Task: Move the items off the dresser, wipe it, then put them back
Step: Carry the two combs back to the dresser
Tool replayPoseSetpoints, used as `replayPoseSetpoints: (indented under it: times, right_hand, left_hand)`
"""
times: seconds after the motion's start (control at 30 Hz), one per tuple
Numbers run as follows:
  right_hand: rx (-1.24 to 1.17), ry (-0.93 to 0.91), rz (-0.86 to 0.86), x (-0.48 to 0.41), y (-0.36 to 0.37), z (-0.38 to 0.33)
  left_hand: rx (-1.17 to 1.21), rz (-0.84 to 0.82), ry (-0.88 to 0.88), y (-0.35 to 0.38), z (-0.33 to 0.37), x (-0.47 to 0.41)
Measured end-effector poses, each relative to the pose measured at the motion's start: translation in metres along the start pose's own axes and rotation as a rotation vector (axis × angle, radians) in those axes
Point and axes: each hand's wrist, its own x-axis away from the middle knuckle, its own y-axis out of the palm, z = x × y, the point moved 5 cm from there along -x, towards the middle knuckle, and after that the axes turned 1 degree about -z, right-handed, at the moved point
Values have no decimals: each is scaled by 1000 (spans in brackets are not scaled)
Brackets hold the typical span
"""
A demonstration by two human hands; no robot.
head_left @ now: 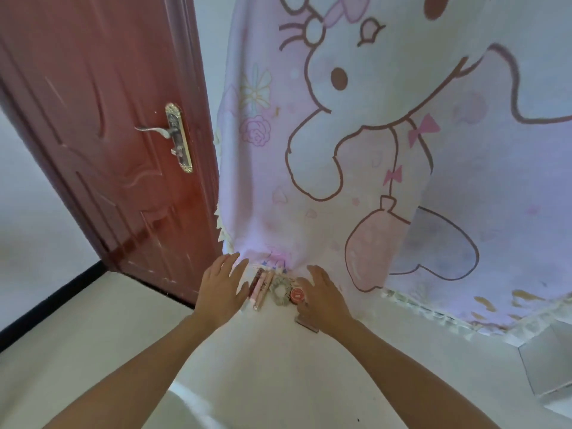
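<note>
- White dresser top [263, 351] fronts a cartoon curtain [356, 150].
- Tubes [259, 284], scrunchie [279, 293] and red-lidded tin [297, 295] lie just before the curtain.
- My left hand [221, 287] and right hand [322, 300], both spread and empty, flank them.
- They look light; I'd pinch the slippery tubes mid-length.

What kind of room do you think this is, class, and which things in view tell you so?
Probably a bedroom at home. A white dresser holds lip tubes and a scrunchie between the hands; a pink cartoon cloth hangs behind, beside a red-brown door.
</note>
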Motion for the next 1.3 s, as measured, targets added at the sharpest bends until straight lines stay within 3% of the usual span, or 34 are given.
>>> replayPoseSetpoints:
  times: [0.17,0.3,0.57,0.77,0.9,1.03,1.17,1.3]
  right_hand:
    - [-69,-240,104,-15,-20,-41]
    - [-88,-421,107,-9,-26,-106]
    - [-152,-776,90,32,-43,-265]
    - [-41,-1023,176,84,-63,-416]
    - [-190,-1104,203,136,-89,-536]
    - [-278,-1216,122,194,-95,-636]
    - [-285,-1328,73,242,-92,-700]
    - [-271,-1379,60,256,-89,-741]
  left_hand:
    - [-90,135,-257,-70,-21,41]
    - [-123,147,-585,-130,-52,119]
    - [-238,261,-962,-240,-81,283]
    - [-360,322,-1199,-338,-105,436]
    - [-448,319,-1274,-414,-116,540]
    - [-525,351,-1324,-473,-114,619]
    - [-536,318,-1381,-501,-116,675]
    - [-542,391,-1419,-517,-131,707]
